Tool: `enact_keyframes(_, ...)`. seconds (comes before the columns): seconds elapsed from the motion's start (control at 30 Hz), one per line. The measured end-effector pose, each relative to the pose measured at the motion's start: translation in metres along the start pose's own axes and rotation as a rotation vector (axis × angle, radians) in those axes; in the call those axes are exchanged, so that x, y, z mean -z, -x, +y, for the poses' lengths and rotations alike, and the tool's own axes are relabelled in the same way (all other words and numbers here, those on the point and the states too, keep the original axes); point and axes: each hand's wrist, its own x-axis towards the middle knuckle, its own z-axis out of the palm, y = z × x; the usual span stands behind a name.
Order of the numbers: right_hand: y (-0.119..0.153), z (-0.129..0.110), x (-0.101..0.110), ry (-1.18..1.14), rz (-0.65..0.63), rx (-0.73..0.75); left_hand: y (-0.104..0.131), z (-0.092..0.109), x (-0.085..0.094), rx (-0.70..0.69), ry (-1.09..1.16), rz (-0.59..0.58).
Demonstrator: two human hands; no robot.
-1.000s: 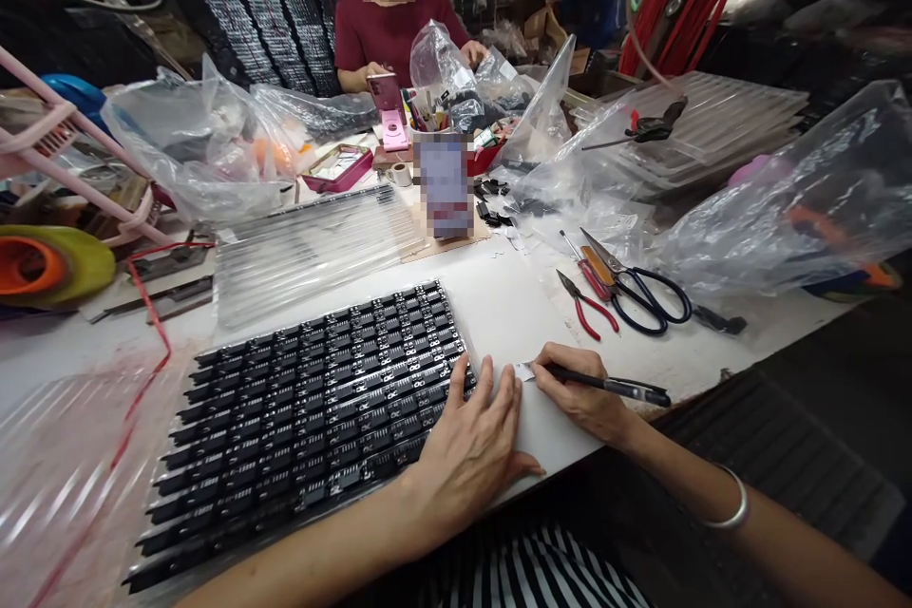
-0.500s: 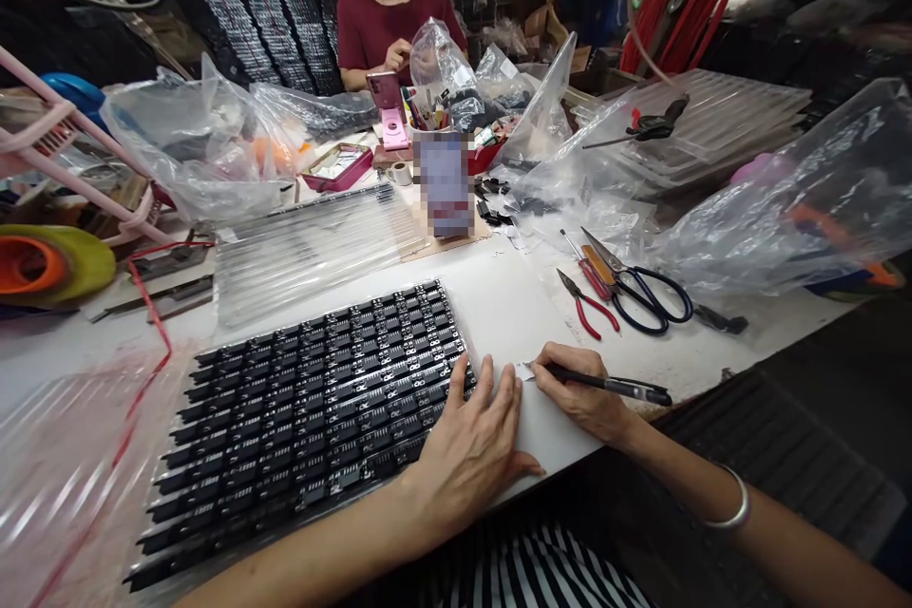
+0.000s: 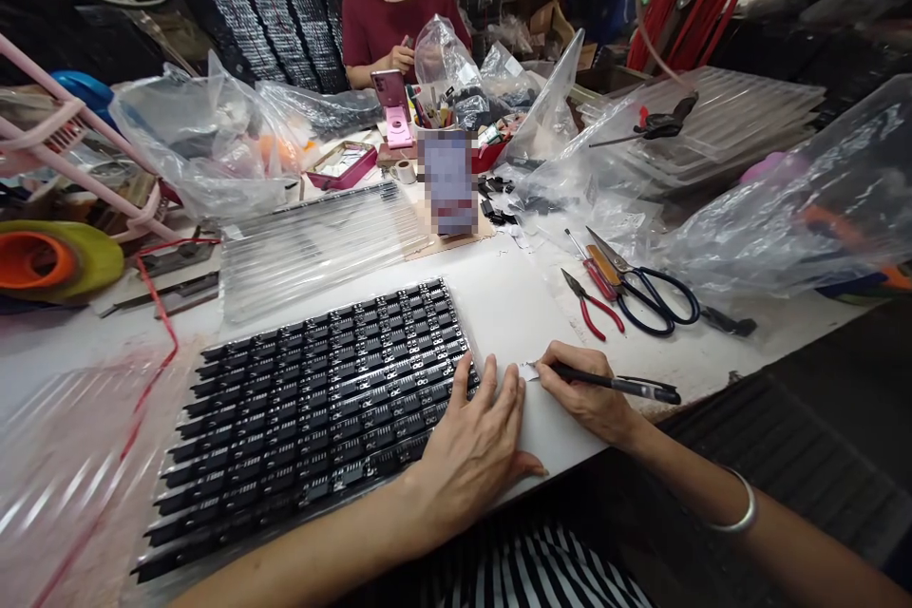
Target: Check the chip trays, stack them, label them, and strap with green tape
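My right hand [image 3: 588, 389] grips a black pen [image 3: 623, 384], its tip at a small white slip of paper [image 3: 528, 370] on the white tabletop. My left hand [image 3: 477, 427] lies flat with fingers spread, its fingertips beside the slip and at the right edge of a tray of black parts [image 3: 320, 399]. Rows of small black electronic pieces fill that clear tray. Beyond it lies a clear ridged plastic tray [image 3: 320, 242]. Right of the hands are red-handled pliers [image 3: 595, 306], dark-handled scissors [image 3: 652, 290] and a screwdriver [image 3: 597, 274].
A phone [image 3: 448, 180] stands upright at the middle back. Clear plastic bags [image 3: 206, 133] crowd the left, centre and right. Across the table sits a person in a maroon shirt [image 3: 399, 19]. Stacked clear trays [image 3: 741, 114] stand at back right; an orange and green tape roll [image 3: 49, 261] lies left.
The whole view has shifted slightly, so things sit a little further right. My hands keep the same pose, with the pen still at the paper slip.
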Motion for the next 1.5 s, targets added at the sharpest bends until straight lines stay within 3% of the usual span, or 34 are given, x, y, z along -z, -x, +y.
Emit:
enact_keyframes(0.53, 0.0003, 0.001, 0.0004, 0.008, 0.002, -0.003, 0.0005, -0.0001, -0.0008, 0.001, 0.013, 0.004)
enact_keyframes(0.83, -0.001, 0.0001, 0.001, -0.184, 0.158, -0.069, 0.0, -0.0006, -0.0017, 0.001, 0.018, 0.02)
enact_keyframes(1.2, 0.0012, -0.0064, 0.0024, -0.187, -0.027, -0.158, 0.0008, -0.0007, -0.0036, 0.003, 0.032, 0.023)
enact_keyframes(1.5, -0.0007, -0.0058, 0.0004, -0.211, -0.03, -0.163, 0.0001, -0.0011, -0.0032, 0.009, 0.047, 0.015)
